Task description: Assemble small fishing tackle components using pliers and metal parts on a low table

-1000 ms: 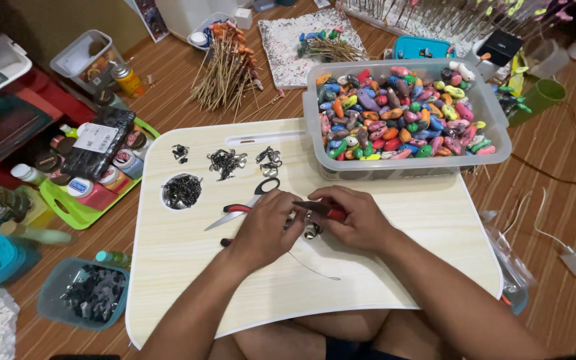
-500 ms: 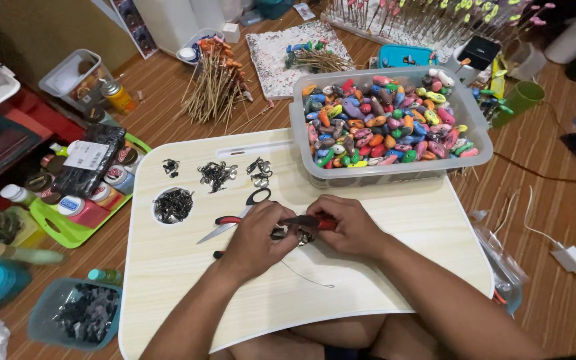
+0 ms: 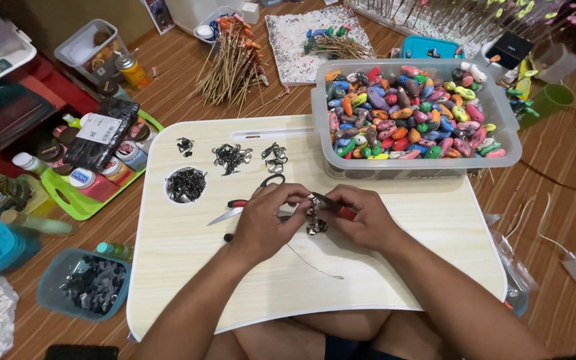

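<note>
Over the lap table (image 3: 188, 267), left hand (image 3: 265, 223) and right hand (image 3: 361, 220) pinch a metal piece (image 3: 313, 217) between them.

A small cluster of dark metal fittings (image 3: 313, 220) hangs upright between the two hands, at the table's centre. Red-handled pliers (image 3: 337, 207) grip its top from 3 o'clock, jaws pointing toward 10 o'clock. A thin wire (image 3: 315, 265) trails toward 5 o'clock.
</note>
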